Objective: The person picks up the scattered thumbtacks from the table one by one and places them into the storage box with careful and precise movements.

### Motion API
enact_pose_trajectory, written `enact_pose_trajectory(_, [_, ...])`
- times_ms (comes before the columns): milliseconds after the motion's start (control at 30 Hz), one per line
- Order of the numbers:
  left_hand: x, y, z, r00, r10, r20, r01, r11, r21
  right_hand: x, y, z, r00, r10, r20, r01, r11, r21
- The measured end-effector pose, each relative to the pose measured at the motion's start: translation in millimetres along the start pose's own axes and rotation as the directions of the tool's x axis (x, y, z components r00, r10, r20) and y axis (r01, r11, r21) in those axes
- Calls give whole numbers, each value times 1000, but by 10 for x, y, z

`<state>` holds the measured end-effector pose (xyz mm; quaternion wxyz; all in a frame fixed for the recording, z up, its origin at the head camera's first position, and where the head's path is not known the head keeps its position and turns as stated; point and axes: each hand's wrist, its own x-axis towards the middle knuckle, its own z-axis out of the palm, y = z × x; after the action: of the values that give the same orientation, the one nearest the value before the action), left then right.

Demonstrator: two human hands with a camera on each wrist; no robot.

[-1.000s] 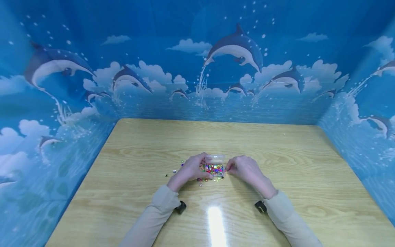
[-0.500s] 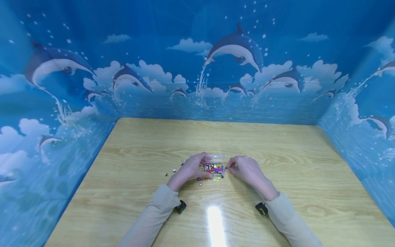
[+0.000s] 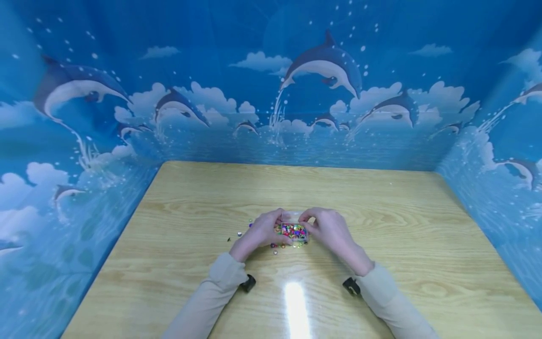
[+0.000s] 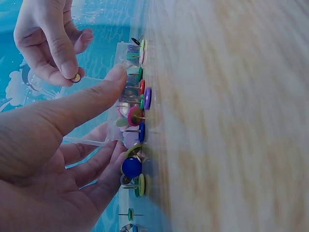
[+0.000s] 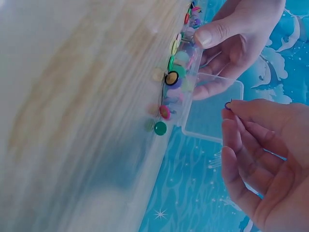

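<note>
My left hand [image 3: 267, 230] grips a clear rectangular plastic box [image 3: 293, 222] by its left edge; my right hand [image 3: 332, 230] pinches a round, gold-faced tack [image 4: 76, 78]; pale wooden tabletop [image 3: 406, 235] spreads rightward.

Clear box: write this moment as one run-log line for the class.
left hand: grips clear box | right hand: pinches tack near lid | lid: open | loose tacks: on table beside box
</note>
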<state>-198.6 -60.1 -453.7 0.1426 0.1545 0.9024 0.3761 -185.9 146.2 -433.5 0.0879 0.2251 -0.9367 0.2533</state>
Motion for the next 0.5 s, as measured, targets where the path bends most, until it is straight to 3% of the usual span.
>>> enact_pose_trajectory(500, [-5, -25, -5, 999, 35, -6, -35, 999, -21, -39, 52, -65, 999, 47, 3, -48, 998, 42])
